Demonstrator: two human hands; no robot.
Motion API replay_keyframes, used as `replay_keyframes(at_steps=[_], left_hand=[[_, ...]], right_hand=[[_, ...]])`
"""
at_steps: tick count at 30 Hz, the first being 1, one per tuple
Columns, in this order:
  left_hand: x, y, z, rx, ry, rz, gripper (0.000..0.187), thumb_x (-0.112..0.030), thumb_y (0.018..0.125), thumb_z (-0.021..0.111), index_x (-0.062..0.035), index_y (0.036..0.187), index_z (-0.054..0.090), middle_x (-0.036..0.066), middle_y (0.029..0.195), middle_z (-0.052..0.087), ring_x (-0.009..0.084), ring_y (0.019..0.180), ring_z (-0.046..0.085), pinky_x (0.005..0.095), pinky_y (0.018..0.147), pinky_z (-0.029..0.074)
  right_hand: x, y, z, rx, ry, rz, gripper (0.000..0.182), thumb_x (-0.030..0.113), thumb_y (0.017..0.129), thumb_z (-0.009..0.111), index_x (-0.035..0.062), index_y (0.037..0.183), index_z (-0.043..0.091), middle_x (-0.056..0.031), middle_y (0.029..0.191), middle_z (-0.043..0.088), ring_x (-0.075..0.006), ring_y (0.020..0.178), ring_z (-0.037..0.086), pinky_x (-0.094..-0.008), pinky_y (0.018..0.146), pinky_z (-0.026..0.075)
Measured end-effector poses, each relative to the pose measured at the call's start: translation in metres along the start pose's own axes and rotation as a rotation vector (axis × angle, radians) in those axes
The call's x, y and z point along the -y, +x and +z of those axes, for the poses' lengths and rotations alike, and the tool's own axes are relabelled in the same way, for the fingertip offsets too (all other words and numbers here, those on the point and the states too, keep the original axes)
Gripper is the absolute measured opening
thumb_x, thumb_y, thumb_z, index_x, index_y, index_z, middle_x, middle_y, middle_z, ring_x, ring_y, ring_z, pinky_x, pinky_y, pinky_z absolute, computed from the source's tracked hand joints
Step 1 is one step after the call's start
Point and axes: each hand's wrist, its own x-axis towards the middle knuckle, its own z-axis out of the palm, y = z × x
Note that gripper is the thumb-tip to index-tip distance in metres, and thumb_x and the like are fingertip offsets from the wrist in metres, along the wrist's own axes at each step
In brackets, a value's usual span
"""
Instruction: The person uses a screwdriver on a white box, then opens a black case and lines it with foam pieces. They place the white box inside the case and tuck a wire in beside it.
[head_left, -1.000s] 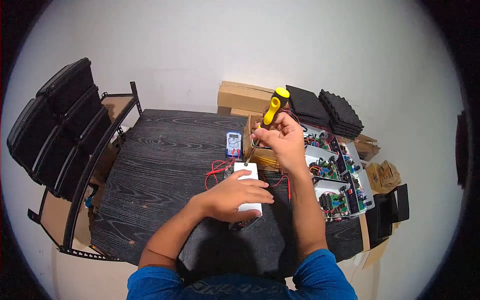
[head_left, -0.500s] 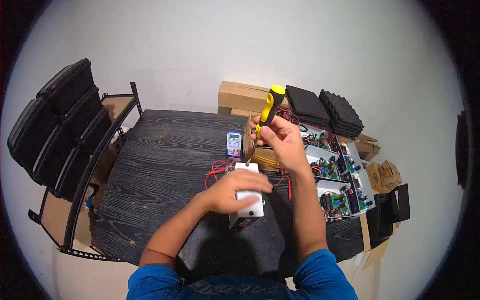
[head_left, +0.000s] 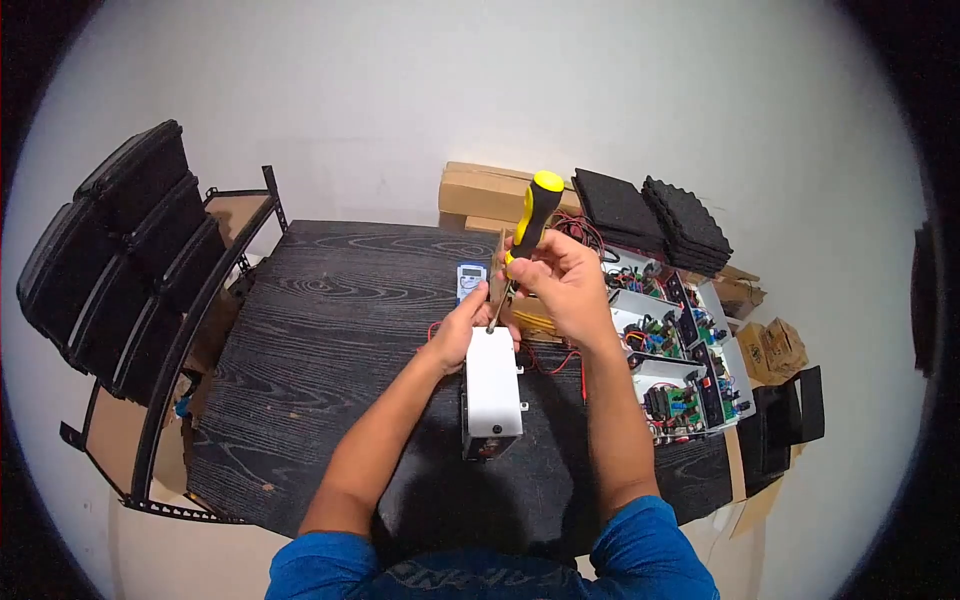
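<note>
A yellow and black screwdriver (head_left: 536,215) stands nearly upright, its lower handle pinched in the fingers of my right hand (head_left: 567,284). Its tip meets the far end of a white metal box (head_left: 490,375), at a screw hole. My left hand (head_left: 462,328) grips the far left edge of that box, with the thumb and fingers around its far end. A dark screw (head_left: 497,429) shows at the near end of the white top. Behind my left hand lies a blue multimeter (head_left: 472,278), partly covered by the fingers.
Open white housings with circuit boards (head_left: 655,335) line the right side of the dark table (head_left: 320,330). Red probe leads (head_left: 560,362) lie behind the box. Cardboard (head_left: 485,192) and black foam sheets (head_left: 655,222) stand at the back. A rack with black cases (head_left: 125,260) is at left.
My left hand has moved from above the white top to the far left edge of the box and now grips it. The screwdriver has shifted slightly left.
</note>
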Motion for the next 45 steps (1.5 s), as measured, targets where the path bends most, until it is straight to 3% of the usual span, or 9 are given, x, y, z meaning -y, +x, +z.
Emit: replay_keyframes(at_steps=[5,12,14,15,21,31,36,40,45], left_hand=[[0.006,0.003,-0.011,0.016,0.030,0.018,0.076,-0.070,0.107,0.030,-0.0031,0.105,0.067,0.014,0.087,0.073,0.0243,0.077,0.075,0.0356,0.071,0.062],[0.004,0.006,-0.013,0.108,0.082,0.039,0.076,-0.067,0.109,0.028,-0.0026,0.100,0.068,0.013,0.083,0.073,0.0231,0.074,0.074,0.0344,0.069,0.061],[0.003,0.004,-0.004,0.024,0.044,0.043,0.076,-0.066,0.109,0.027,-0.0023,0.099,0.068,0.013,0.082,0.073,0.0227,0.073,0.074,0.0343,0.069,0.061],[0.002,0.003,0.000,-0.018,0.026,0.045,0.076,-0.066,0.109,0.027,-0.0022,0.098,0.068,0.014,0.082,0.073,0.0226,0.072,0.074,0.0343,0.069,0.061],[0.005,0.004,-0.004,0.016,0.026,0.020,0.080,-0.070,0.108,0.028,-0.0027,0.096,0.070,0.012,0.083,0.073,0.0217,0.076,0.073,0.0339,0.071,0.060],[0.006,0.006,-0.004,0.023,0.003,0.079,0.065,-0.061,0.111,0.028,-0.0071,0.127,0.061,0.015,0.086,0.074,0.0241,0.073,0.074,0.0363,0.069,0.061],[0.002,0.002,0.004,-0.042,-0.015,0.067,0.072,-0.060,0.111,0.029,-0.0001,0.106,0.069,0.016,0.085,0.074,0.0234,0.072,0.074,0.0338,0.069,0.061],[0.010,0.009,-0.015,0.097,0.003,0.051,0.056,-0.055,0.114,0.027,-0.0147,0.137,0.058,0.012,0.089,0.073,0.0226,0.077,0.074,0.0348,0.072,0.062],[0.010,0.009,-0.012,0.075,-0.030,0.097,0.055,-0.055,0.114,0.028,-0.0127,0.128,0.060,0.013,0.089,0.074,0.0241,0.077,0.074,0.0360,0.072,0.062]], right_hand=[[0.000,0.002,0.011,-0.082,-0.008,-0.061,0.029,0.000,0.088,0.084,0.0020,0.108,0.062,-0.0051,0.101,0.073,-0.0089,0.087,0.070,-0.0246,0.074,0.058],[0.000,0.003,0.009,0.041,0.077,-0.003,0.026,0.010,0.102,0.071,-0.0022,0.124,0.064,-0.0095,0.114,0.073,-0.0103,0.097,0.068,-0.0272,0.084,0.058],[-0.003,0.004,0.003,0.117,0.052,-0.037,0.027,0.014,0.105,0.068,-0.0033,0.126,0.065,-0.0098,0.114,0.073,-0.0109,0.098,0.069,-0.0279,0.084,0.058],[0.001,0.003,0.003,0.111,0.101,-0.004,0.021,0.009,0.102,0.072,-0.0042,0.117,0.067,-0.0085,0.110,0.073,-0.0105,0.098,0.070,-0.0277,0.082,0.059],[-0.010,0.005,0.005,-0.090,0.012,-0.064,0.038,0.002,0.092,0.082,-0.0021,0.123,0.060,-0.0047,0.104,0.070,-0.0082,0.090,0.068,-0.0256,0.077,0.058],[0.002,0.008,0.001,0.051,0.035,0.030,0.029,0.001,0.100,0.070,-0.0009,0.126,0.057,-0.0105,0.119,0.071,-0.0130,0.107,0.070,-0.0286,0.086,0.061],[0.003,0.005,0.004,-0.013,0.034,0.059,0.024,0.001,0.098,0.073,0.0015,0.117,0.058,-0.0110,0.116,0.072,-0.0117,0.099,0.072,-0.0273,0.084,0.060],[-0.006,0.008,0.009,-0.006,-0.005,-0.035,0.030,0.008,0.099,0.074,0.0011,0.125,0.060,-0.0112,0.118,0.074,-0.0137,0.099,0.073,-0.0272,0.086,0.060],[0.006,0.008,0.011,0.038,0.137,0.068,0.022,0.002,0.099,0.073,-0.0022,0.117,0.062,-0.0115,0.116,0.073,-0.0109,0.098,0.072,-0.0270,0.083,0.060]])
